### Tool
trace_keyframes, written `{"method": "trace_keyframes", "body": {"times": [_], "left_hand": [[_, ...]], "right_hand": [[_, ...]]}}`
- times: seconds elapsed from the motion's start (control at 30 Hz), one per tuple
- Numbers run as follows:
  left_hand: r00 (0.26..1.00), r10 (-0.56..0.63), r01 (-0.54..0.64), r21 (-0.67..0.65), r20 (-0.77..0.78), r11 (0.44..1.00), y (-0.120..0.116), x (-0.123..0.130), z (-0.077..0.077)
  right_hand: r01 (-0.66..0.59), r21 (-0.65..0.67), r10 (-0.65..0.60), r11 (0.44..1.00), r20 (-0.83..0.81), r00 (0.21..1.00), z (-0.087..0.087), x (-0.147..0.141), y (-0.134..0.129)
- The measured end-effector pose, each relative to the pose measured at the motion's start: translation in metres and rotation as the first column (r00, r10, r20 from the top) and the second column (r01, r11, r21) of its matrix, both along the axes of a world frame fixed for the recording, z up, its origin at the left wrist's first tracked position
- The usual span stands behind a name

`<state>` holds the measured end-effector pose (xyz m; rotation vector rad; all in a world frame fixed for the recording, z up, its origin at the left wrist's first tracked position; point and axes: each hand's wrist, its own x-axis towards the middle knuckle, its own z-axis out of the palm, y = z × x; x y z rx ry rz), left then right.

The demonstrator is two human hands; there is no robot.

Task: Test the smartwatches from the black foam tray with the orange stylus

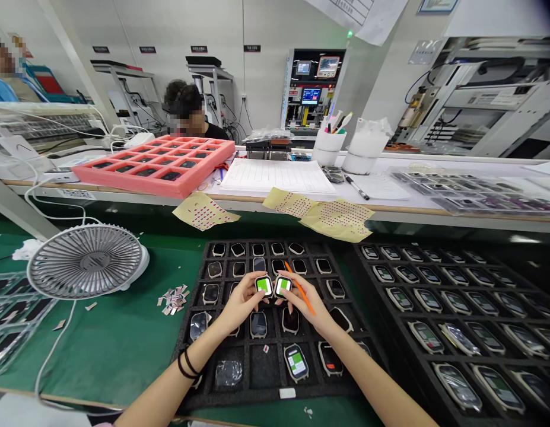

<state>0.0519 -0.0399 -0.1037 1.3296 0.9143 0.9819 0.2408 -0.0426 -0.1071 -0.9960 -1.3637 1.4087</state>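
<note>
Electronics assembly workshop; foam trays (266, 367) of smartwatches (296, 363); screen-fitted machine (312, 89) by wall

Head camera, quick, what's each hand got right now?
Left hand: closed, holding a green-screened smartwatch.
Right hand: closed, holding a second green-screened smartwatch and an orange stick.
</note>
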Motion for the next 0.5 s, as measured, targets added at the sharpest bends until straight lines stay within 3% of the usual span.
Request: {"method": "trace_keyframes", "body": {"times": [0.5], "left_hand": [[0.999, 0.042, -0.043, -0.017, -0.032, 0.999, 0.0000, -0.0010, 0.0036]], "right_hand": [[0.013, -0.031, -0.012, 0.999, 0.011, 1.000, 0.0032, 0.0009, -0.0007]]}}
